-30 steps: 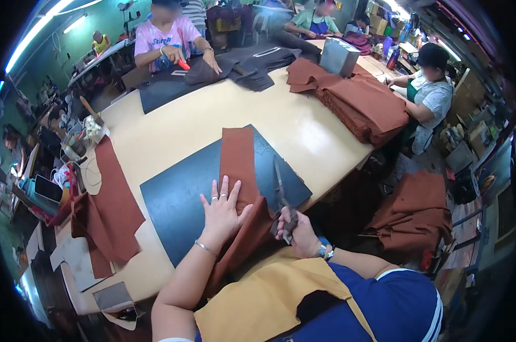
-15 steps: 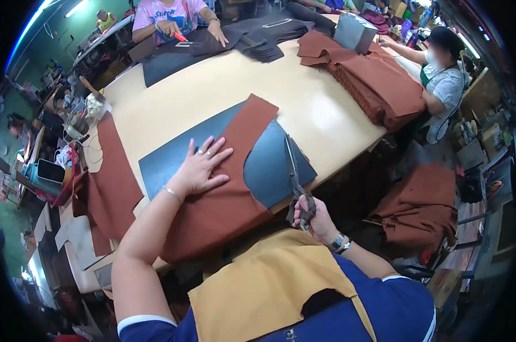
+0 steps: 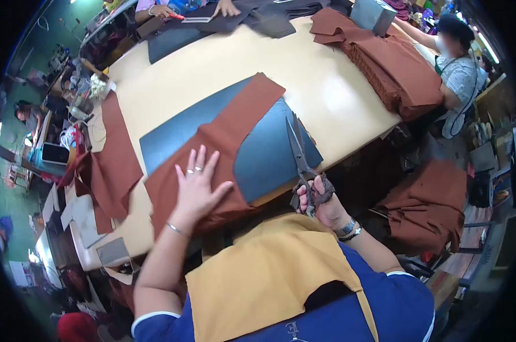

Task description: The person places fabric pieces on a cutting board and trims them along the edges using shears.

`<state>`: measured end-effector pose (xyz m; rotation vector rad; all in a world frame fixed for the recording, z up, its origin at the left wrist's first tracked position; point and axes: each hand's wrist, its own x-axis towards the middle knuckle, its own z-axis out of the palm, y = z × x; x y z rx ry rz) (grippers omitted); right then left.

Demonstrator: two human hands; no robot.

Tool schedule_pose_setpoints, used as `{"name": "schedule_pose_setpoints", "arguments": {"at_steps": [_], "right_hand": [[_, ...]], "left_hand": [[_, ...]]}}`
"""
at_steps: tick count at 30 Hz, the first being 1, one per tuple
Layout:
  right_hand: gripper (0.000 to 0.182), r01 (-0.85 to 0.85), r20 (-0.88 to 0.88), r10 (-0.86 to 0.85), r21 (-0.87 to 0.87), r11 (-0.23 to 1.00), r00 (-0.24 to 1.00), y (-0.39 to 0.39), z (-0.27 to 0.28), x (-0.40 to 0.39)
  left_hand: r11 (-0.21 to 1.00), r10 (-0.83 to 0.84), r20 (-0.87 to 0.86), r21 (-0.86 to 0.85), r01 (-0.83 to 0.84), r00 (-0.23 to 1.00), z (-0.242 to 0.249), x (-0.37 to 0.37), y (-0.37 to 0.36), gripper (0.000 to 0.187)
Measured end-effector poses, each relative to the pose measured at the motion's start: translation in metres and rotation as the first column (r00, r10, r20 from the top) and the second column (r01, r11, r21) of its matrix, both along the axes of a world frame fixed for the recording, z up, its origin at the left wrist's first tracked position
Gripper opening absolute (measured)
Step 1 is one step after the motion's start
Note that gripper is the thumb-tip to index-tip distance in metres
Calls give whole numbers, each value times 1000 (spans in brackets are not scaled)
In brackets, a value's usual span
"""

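Observation:
My left hand point(image 3: 200, 185) lies flat, fingers spread, on a reddish-brown piece of fabric point(image 3: 226, 134). That fabric rests across a dark blue board point(image 3: 269, 145), its narrow strip pointing away from me and its wide part hanging over the near table edge. In my right hand point(image 3: 326, 208) is a pair of large dark scissors point(image 3: 299, 151), their handles wrapped in dark cloth. The blades point away from me over the board's right side, slightly apart and to the right of the fabric.
On the pale table point(image 3: 207, 68) lie a stack of reddish-brown fabric point(image 3: 389, 74) at right and a loose brown piece point(image 3: 113, 165) at left. A metal block point(image 3: 373, 17) sits on the stack. Co-workers are at the far side and right. More brown cloth point(image 3: 429, 205) hangs lower right.
My left hand has slid toward me along the fabric, whose wide part now lies further left on the board. The scissors' blades show more apart. The camera view has tilted down.

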<state>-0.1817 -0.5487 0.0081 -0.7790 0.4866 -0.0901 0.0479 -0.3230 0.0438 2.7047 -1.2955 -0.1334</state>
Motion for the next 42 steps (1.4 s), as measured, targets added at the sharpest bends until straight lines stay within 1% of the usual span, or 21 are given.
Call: {"name": "schedule_pose_setpoints", "arguments": {"at_steps": [2,4,6,7,10,12,14,17,19,21,24,25,26,28,31,34,36,37,38,41,42], "right_hand": [[56,-36,42,34,42,998,999,-6,1,-3],[57,-87,51,85,44,995,995,-16,4,-8],[60,-101,41,99,47,994,994,-19,9,-14],[61,-98,6,98,29,995,995,-20,11,-17],[60,-125,10,127,-78,989,992,-22,5,-21],[58,-124,-28,123,-57,991,992,-20,10,-22],[57,-126,-50,123,-78,989,991,-23,9,-22],[57,-166,-16,165,-93,982,986,-27,11,-28],[58,-224,-8,224,-116,968,974,-34,5,-32],[56,-252,-9,252,-73,965,968,-33,9,-33],[55,-320,3,321,-61,945,947,-31,6,-29],[55,-336,17,337,-55,940,941,-28,6,-25],[55,-346,34,348,-46,937,937,-25,5,-22],[54,-352,47,353,-28,936,934,-21,4,-15],[52,-335,74,336,-23,942,939,-16,-2,-4],[51,-308,58,308,-16,951,950,-11,-4,9],[50,-277,-8,277,14,961,961,-7,3,19],[50,-288,-19,288,-22,957,957,-6,5,23],[50,-306,-36,304,-57,950,952,-6,7,26],[50,-307,-42,304,-78,949,952,-6,8,30],[50,-294,-46,291,-85,952,956,-4,9,30]], "left_hand": [[993,-121,-46,15,121,992,9,39,23,80],[973,-229,-61,17,231,971,22,80,51,77],[959,-279,4,53,278,960,26,123,76,71],[959,-281,111,77,273,953,27,133,77,65],[934,-317,168,-115,338,933,30,117,27,61],[914,-323,204,-187,360,924,30,80,-22,57],[909,-252,143,-303,284,957,10,59,-59,57],[929,-56,124,-358,97,991,-24,57,-89,50],[930,-58,57,-360,75,997,-32,65,-100,44],[918,-74,29,-389,80,997,-33,66,-105,35],[899,-119,-158,-437,38,980,-31,62,-115,35],[863,-128,-229,-506,-6,965,-30,56,-120,37],[853,-153,-272,-521,-12,950,-24,48,-123,46],[896,-168,-207,-440,62,964,-1,35,-118,55],[948,-182,-53,-276,161,982,-4,45,-95,61],[952,-177,-17,-258,167,984,-17,48,-80,62],[962,-182,-58,-218,165,982,-16,48,-80,62],[953,-177,0,-249,171,984,-17,45,-81,52],[948,-182,-11,-267,173,983,-17,47,-83,48],[933,-165,-39,-331,143,986,-18,47,-83,35],[929,-171,-20,-337,155,985,-18,46,-83,35]]}}
